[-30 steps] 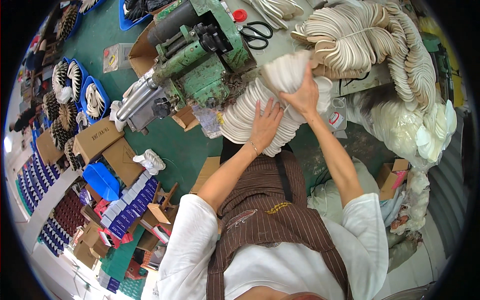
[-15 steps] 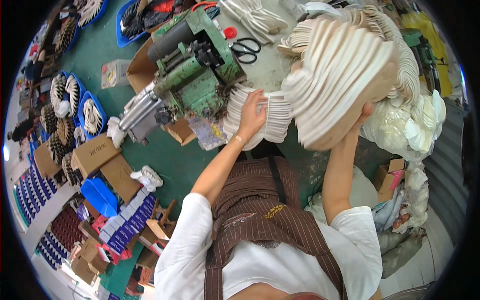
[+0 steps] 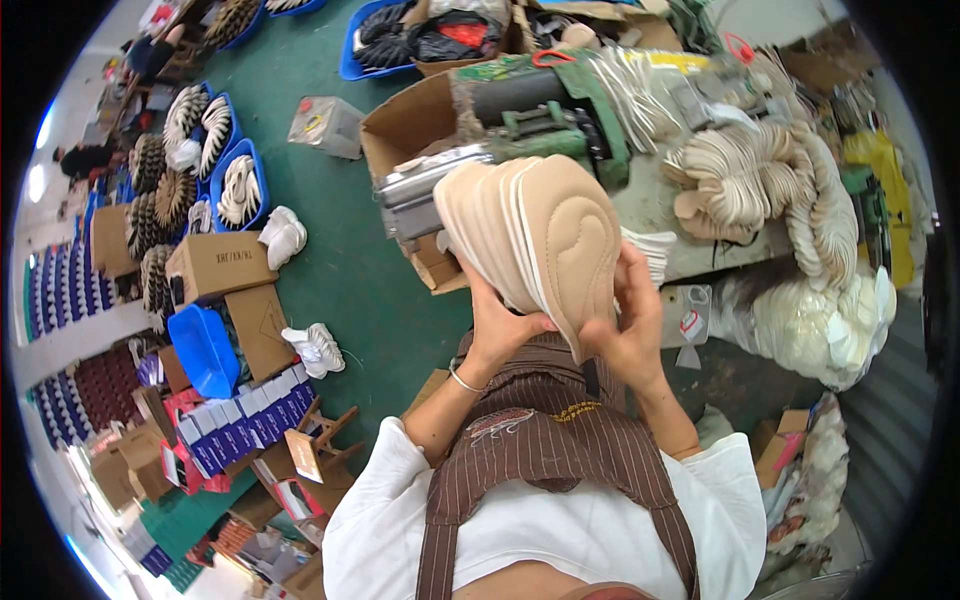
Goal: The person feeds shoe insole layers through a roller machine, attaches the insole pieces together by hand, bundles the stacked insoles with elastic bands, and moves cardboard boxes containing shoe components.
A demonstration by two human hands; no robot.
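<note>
Both hands hold up a thick stack of insoles [image 3: 565, 235] in front of my apron. The nearest insole faces me, beige with curved stitching, and white edges show between the layers. My left hand [image 3: 493, 318] is closed around the lower left side, its thumb across the edge. My right hand [image 3: 632, 322] grips the lower right edge, with its fingers along the side. Behind the stack stands a green machine [image 3: 545, 125] with metal rollers, partly hidden. Just right of the stack, a bundle of white-edged insoles [image 3: 652, 252] shows in part on the bench.
Piled insoles [image 3: 745, 180] lie on the workbench [image 3: 705, 250] at the right, above a clear plastic bag of pale pieces [image 3: 825, 325]. An open cardboard box [image 3: 410, 125] adjoins the machine. Blue baskets [image 3: 262, 190], cartons [image 3: 215, 265] and white shoes [image 3: 315, 350] are at the left.
The insole stack has come from the right to in front of me and turned its beige face up. My left hand has left the bundle on the bench and now holds the stack too. The view has shifted.
</note>
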